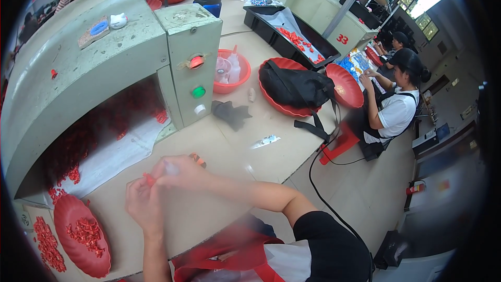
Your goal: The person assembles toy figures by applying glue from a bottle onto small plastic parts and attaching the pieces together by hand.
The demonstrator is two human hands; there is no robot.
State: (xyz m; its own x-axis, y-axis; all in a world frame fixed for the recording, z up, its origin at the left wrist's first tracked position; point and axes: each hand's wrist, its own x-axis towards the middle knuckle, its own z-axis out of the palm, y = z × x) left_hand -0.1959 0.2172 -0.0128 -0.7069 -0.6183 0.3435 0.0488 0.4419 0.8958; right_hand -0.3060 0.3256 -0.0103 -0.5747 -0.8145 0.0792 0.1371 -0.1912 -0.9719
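My two hands meet above the table in front of the machine's opening. My left hand (142,203) is closed, its fingertips pinching a small red piece (150,179). Close against it, my right hand (185,175) is curled around a small whitish translucent object (170,168), too blurred to name exactly. Just behind the right hand lies a small orange-and-dark item (198,160). At the lower left, a red scalloped tray (69,224) holds a heap of small red pieces (87,236).
A pale green arched machine (104,47) with red pieces on a white cloth (117,156) stands at left. More red pieces (48,245) lie beside the tray. Farther back are a red basket (232,87) of bottles, a black bag (292,84) and a black bin (255,21). A co-worker (396,104) sits at right.
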